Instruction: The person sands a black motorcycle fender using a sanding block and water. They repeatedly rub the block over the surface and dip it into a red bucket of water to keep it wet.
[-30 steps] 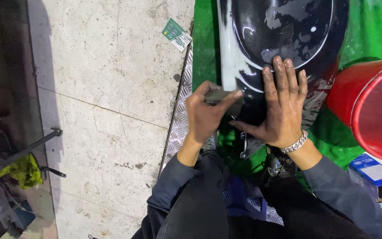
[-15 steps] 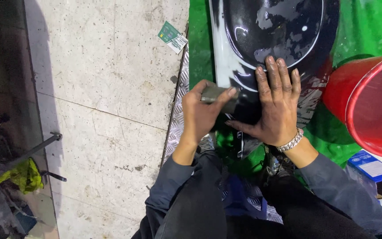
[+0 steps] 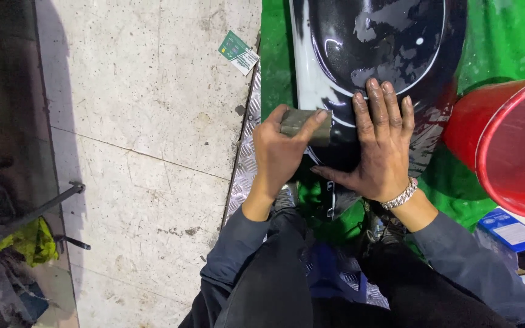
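Note:
A glossy black curved body panel with a white edge lies on a green sheet in front of me. My left hand grips a small grey sanding block and presses it on the panel's lower left edge. Beside it, my right hand rests flat on the panel with fingers spread, a metal bracelet on its wrist. Wet grey smears cover the panel's surface.
A red bucket stands at the right. A metal tread plate borders the tiled floor. A small green card lies on the tiles. A blue box sits lower right; dark tools and a yellow rag at far left.
My left hand has slid the block slightly along the panel's edge, and my view has shifted a little. The right hand stays flat on the panel.

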